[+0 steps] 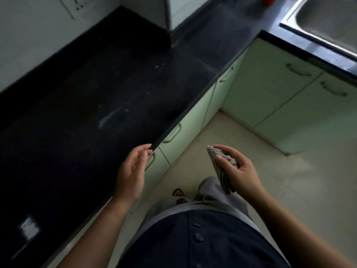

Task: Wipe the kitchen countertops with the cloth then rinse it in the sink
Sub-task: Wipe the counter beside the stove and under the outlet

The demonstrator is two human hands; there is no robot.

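The 1 head view looks down past a dark buttoned shirt at 2 hands held over the pale floor, beside the front edge of the long black stone desk (87,113). The right hand (239,171) has its fingers (229,150) and thumb clamped on the folded grey waffle-weave cloth (212,152), which is off the desk and well apart from the steel sink (328,20) at the far corner. The left hand (133,171) is by the desk edge, fingers loosely apart and holding nothing. White smears (108,117) show on the desk, so wiping looks unfinished. The cloth's lower folds hang free, so it could unfold or drop to the floor, and a sweep toward the edge could push residue onto the pale green cabinet doors (270,89). The sink is cropped with no tap in view, a red object (268,0) is cut off, and the near desk is too dark to judge.
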